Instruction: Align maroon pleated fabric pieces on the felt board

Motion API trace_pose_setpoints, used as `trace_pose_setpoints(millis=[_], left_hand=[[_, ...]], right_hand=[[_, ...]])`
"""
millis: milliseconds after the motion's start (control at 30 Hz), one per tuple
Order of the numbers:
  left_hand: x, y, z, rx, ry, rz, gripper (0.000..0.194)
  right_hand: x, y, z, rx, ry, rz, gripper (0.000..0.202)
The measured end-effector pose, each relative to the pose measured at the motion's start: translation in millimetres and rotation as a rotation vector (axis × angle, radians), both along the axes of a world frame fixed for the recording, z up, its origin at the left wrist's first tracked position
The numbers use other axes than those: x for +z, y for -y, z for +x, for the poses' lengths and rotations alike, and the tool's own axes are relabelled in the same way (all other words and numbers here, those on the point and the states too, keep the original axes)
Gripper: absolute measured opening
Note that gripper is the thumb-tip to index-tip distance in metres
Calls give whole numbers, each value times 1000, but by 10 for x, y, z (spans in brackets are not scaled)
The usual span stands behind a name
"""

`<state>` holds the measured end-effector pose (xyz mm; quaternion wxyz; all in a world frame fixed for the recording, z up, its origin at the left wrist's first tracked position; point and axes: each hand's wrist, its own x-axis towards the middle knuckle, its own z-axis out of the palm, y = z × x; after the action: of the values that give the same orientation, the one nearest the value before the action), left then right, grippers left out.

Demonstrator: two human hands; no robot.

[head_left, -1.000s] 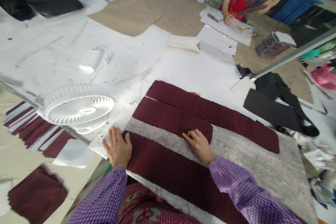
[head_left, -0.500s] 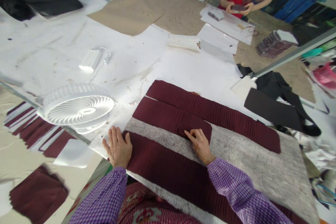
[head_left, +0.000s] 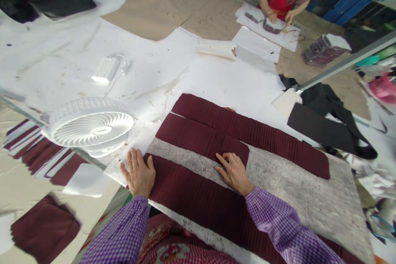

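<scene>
The left hand [head_left: 138,172] lies flat, fingers spread, palm down on the near end of the closest maroon cloth strip [head_left: 198,198], with no grip on it, only pressing. The right hand [head_left: 234,170] rests on the grey felt mat [head_left: 293,192] with its fingers loosely bent; the fingertips [head_left: 225,157] touch the near edge of the short maroon strip [head_left: 198,137], and whether they pinch that edge or merely press on it cannot be told. The short strip lies just beyond the right hand, between the closest strip and a long maroon strip [head_left: 256,132] farther out, all three lying roughly side by side. Both sleeves are purple check.

Left of the left hand and a little beyond it sits a white fan [head_left: 91,126], face up on the table [head_left: 62,57]. Farther out lies a small white box [head_left: 106,70]. Well to the right of the right hand lies black cloth [head_left: 321,128]. Far beyond, another person's hands [head_left: 280,18] rest on white paper. More maroon pieces [head_left: 45,229] lie low to the left of the left hand.
</scene>
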<state>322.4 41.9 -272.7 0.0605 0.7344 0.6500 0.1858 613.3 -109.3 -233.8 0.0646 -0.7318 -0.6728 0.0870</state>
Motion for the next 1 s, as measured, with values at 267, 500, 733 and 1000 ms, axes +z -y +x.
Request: trace_pose_setpoints(millis=[267,500,733,1000], left_hand=[[2,-1,-1,-1,6,4,55],[-4,-6,-3,-5,5,10,54],[-20,-5,-16,-8,7,3,55],[-20,-8,-20,-3,6,2,54]], right_hand=[[110,-274,216,47,-22,-90,26],[227,-829,693,127,-7,-153,35],[305,-1246,882,313,25,-294,25],[310,-1170,986,243,-12,-390,27]])
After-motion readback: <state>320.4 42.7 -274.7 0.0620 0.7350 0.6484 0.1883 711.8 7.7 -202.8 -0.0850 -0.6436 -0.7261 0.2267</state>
